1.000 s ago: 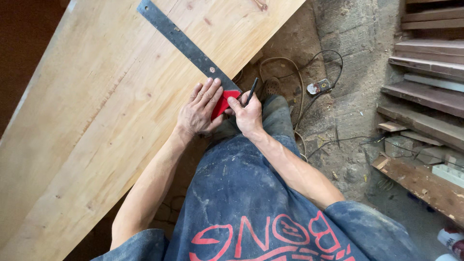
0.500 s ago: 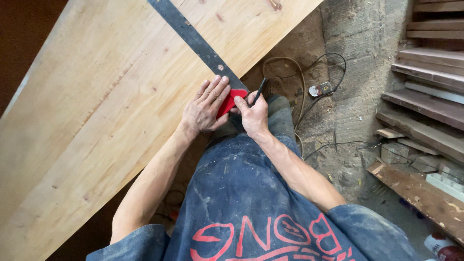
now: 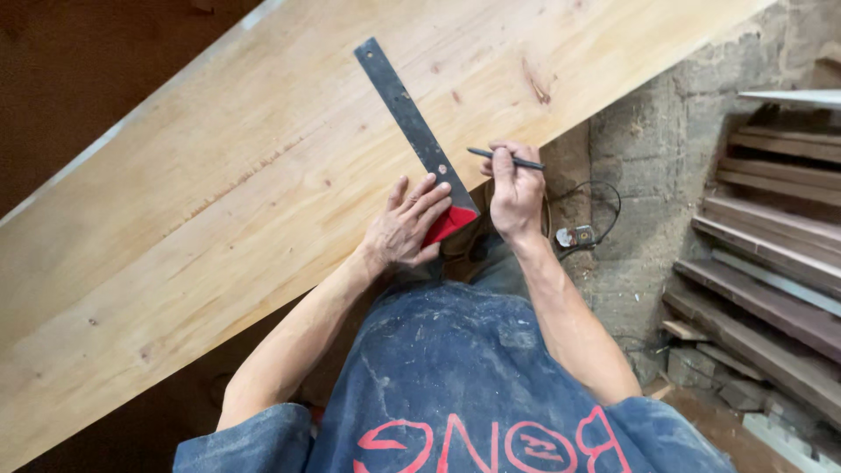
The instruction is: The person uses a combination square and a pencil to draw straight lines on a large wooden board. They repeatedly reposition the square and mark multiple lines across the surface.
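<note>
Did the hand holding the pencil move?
Yes. The right hand with the thin dark pencil moved away from the red-handled metal square, further along the pale wooden board's edge.

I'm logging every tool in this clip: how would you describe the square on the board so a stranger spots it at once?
Start from the wide pale wooden board slanting across the view. At its near edge the left hand presses down on the try square, beside the right hand holding a pencil. It is the only metal thing on the wood: a long dark blade with a red stock at the edge.
</note>
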